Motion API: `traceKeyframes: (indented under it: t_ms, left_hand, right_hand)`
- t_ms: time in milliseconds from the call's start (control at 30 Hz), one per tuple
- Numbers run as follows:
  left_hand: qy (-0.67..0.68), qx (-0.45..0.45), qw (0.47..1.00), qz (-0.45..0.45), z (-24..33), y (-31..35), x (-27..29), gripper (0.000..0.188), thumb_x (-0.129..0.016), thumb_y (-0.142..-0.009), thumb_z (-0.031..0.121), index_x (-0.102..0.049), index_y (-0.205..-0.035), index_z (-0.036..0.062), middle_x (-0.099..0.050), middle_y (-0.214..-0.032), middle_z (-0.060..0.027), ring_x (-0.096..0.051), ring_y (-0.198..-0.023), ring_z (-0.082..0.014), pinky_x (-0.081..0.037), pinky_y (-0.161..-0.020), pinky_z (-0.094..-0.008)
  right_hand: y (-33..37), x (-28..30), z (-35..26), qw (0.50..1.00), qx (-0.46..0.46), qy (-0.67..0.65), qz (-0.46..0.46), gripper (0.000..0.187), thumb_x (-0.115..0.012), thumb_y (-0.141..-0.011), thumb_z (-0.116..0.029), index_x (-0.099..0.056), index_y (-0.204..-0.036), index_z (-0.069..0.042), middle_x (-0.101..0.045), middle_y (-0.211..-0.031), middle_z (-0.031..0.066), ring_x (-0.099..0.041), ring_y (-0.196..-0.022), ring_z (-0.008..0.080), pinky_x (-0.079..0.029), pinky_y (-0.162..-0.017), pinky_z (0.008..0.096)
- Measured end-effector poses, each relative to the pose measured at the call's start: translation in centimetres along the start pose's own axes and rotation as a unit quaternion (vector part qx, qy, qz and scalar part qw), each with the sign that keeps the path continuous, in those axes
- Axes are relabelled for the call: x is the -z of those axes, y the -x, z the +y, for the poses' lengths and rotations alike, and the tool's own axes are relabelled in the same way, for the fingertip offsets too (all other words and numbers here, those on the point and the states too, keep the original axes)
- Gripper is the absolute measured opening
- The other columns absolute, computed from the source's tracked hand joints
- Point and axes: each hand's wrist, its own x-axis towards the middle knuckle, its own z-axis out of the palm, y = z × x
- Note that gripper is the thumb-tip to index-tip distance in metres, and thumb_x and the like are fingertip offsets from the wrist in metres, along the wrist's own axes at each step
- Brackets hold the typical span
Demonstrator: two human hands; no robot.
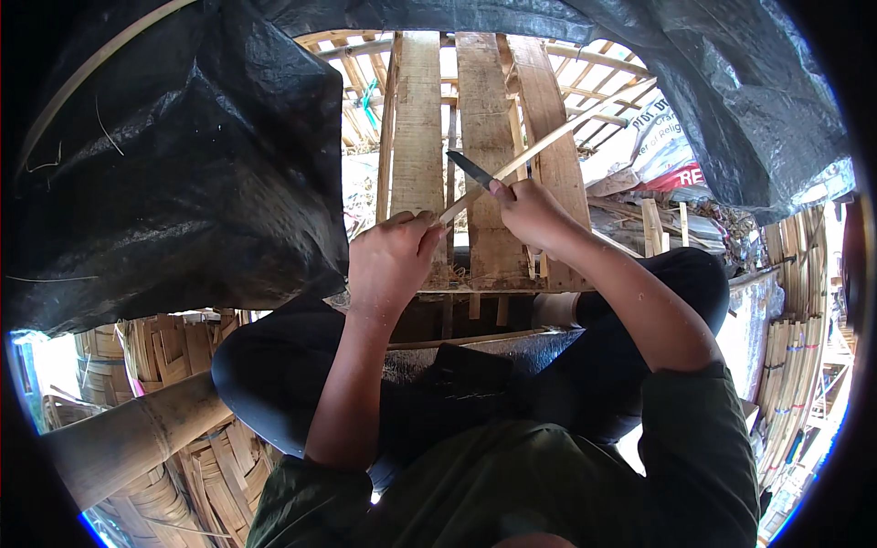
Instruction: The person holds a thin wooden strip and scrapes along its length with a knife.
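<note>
**Over the gappy wooden planks (418, 110): bamboo strip (557, 137) in one hand, knife (468, 167) in the other**

Off to the far left, a fat bamboo pole (137, 447) slanted up toward the person's knee, with a big black tarp (228, 164) bunched above it, all creases and shine.

Next along was the left hand (393, 256), fingers curled tight around the lower end of the strip, so that end was mostly hidden. From there the strip ran up and to the right across the planks, passing under the knife. Couldn't tell whether the edge was actually touching it.

The right hand (539, 215) had its fingers closed round the knife's handle, thumb up near the base of the dark blade, tip angled up and left. Handle itself was covered, so no clue what it was made of.

Handling-wise, I reckoned the strip was light, stiff lengthwise but a bit springy at the long free end, and probably splintery rather than slippery. Best hold looked to be that lower end, knuckles well off the blade's line; a pinch way out at the tip would've let it whip about.

Further right hung a white-and-red printed sheet (658, 146), then a stack of split bamboo (795, 374) along the edge.
</note>
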Motion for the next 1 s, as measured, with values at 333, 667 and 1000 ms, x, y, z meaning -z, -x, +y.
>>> traceKeyframes:
  t_ms: [333,667,1000]
  left_hand:
    - [-0.040,0.098,0.991,-0.081,-0.9,1.2,7.7,0.019,-0.072,-0.084,0.029,-0.071,-0.079,0.0100,-0.070,-0.078,-0.0107,-0.068,-0.074,-0.0332,-0.054,-0.068,-0.0414]
    - [0.106,0.052,0.980,-0.159,-5.7,4.8,11.5,0.019,-0.068,-0.088,0.022,-0.068,-0.086,0.0033,-0.065,-0.078,-0.0191,-0.065,-0.079,-0.0391,-0.050,-0.067,-0.0426]
    - [0.027,0.026,0.999,-0.023,-4.6,7.0,12.3,0.017,-0.068,-0.089,0.025,-0.068,-0.085,0.0078,-0.064,-0.071,-0.0156,-0.064,-0.070,-0.0374,-0.049,-0.062,-0.0452]
  right_hand:
    - [1.1,1.4,-0.7,0.994,0.051,0.054,0.081,0.056,-0.043,-0.103,-0.039,-0.060,-0.081,0.009,-0.060,-0.059,0.0216,-0.061,-0.051,0.0336,-0.047,-0.050,0.0456]
    - [3.6,0.7,-3.1,0.991,0.018,-0.110,0.075,0.035,-0.038,-0.108,-0.030,-0.051,-0.091,-0.002,-0.043,-0.059,0.0003,-0.042,-0.041,0.0115,-0.040,-0.040,0.0303]
    - [5.5,2.6,-1.5,0.948,-0.062,-0.310,-0.036,0.033,-0.042,-0.107,-0.031,-0.056,-0.096,-0.003,-0.049,-0.069,0.0020,-0.047,-0.047,0.0113,-0.040,-0.042,0.0287]
